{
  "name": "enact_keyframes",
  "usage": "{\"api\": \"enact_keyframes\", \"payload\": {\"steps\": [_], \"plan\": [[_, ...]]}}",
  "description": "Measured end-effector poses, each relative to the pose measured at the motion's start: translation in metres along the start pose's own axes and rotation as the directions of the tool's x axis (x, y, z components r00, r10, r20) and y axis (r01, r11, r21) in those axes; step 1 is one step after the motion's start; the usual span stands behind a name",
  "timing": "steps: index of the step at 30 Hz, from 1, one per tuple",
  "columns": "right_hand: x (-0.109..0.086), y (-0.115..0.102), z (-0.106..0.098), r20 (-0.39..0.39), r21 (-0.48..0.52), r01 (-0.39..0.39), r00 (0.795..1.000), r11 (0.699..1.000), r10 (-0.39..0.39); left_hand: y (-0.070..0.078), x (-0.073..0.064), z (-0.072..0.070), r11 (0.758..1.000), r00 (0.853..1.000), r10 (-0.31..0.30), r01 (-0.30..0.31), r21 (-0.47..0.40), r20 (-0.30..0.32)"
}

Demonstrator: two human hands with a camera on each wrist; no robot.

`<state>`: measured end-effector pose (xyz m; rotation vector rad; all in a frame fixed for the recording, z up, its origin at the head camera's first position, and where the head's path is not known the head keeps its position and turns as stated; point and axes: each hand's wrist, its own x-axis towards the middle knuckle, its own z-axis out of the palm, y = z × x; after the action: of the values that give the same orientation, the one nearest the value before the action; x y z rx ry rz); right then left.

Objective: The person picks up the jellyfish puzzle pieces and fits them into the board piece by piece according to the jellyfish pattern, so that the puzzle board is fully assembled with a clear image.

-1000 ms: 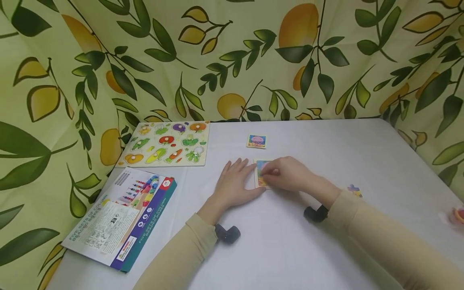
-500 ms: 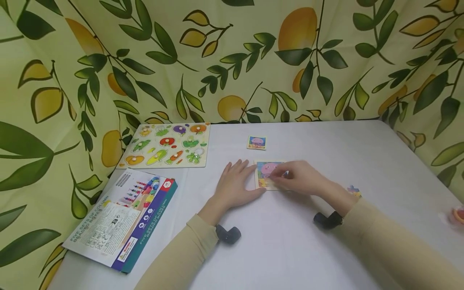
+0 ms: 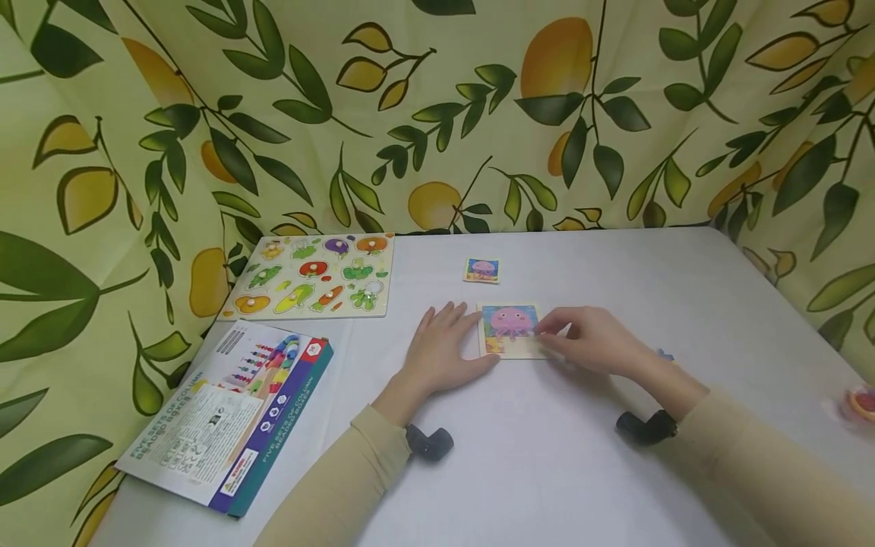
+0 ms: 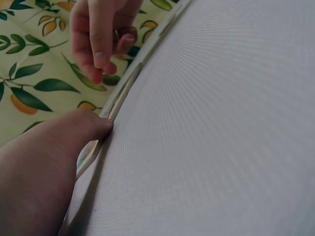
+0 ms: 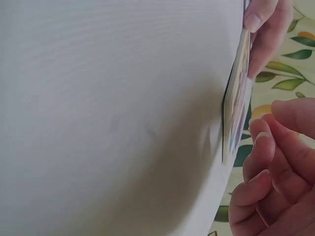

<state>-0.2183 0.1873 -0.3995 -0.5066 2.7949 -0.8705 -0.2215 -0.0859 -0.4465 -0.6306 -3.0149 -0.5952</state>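
Observation:
A small wooden jigsaw puzzle (image 3: 509, 323) with a pink jellyfish picture lies at the table's middle. Its lower right part shows bare pale wood. My left hand (image 3: 443, 349) rests on the table with fingers spread, its thumb and index finger touching the puzzle's left edge. My right hand (image 3: 591, 338) hovers at the puzzle's right side, fingers loosely bent. In the right wrist view no piece shows between its fingers (image 5: 263, 147). A blue puzzle piece (image 3: 664, 355) lies partly hidden behind the right wrist. Farther back is a small card (image 3: 482, 270) with a similar jellyfish.
A vegetable peg puzzle board (image 3: 314, 275) lies at the back left. Nearer on the left is a flat beaded-toy box (image 3: 229, 414). A blurred reddish-orange thing (image 3: 863, 403) sits at the right edge. Leaf-patterned cloth (image 3: 437, 114) hangs behind the white table.
My right hand has drawn back rightward from over the puzzle to its right edge, uncovering the jellyfish and the bare wood. My left hand has stayed in place.

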Motion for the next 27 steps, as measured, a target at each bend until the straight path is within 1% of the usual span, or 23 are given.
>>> {"api": "enact_keyframes", "payload": {"steps": [2, 4, 10, 21, 27], "plan": [[-0.003, 0.002, -0.002, 0.003, 0.005, -0.028, 1.000, 1.000, 0.028, 0.000, 0.000, 0.000, 1.000, 1.000, -0.003, 0.003, 0.002, 0.003], [-0.005, 0.003, -0.004, 0.005, 0.005, -0.040, 0.999, 0.999, 0.040, 0.001, 0.000, 0.000, 1.000, 1.000, -0.005, 0.005, 0.004, 0.005], [-0.012, 0.009, -0.007, 0.005, -0.004, -0.049, 0.999, 0.999, 0.049, 0.001, 0.000, 0.000, 1.000, 1.000, -0.013, 0.013, 0.003, 0.010], [-0.019, 0.017, -0.013, -0.014, -0.010, -0.080, 0.997, 0.997, 0.080, 0.001, 0.000, -0.001, 1.000, 1.000, -0.002, 0.002, -0.005, 0.000], [-0.024, 0.026, -0.016, -0.025, -0.017, -0.096, 0.995, 0.995, 0.095, -0.001, 0.001, 0.002, 1.000, 1.000, -0.001, 0.001, -0.003, 0.000]]}}
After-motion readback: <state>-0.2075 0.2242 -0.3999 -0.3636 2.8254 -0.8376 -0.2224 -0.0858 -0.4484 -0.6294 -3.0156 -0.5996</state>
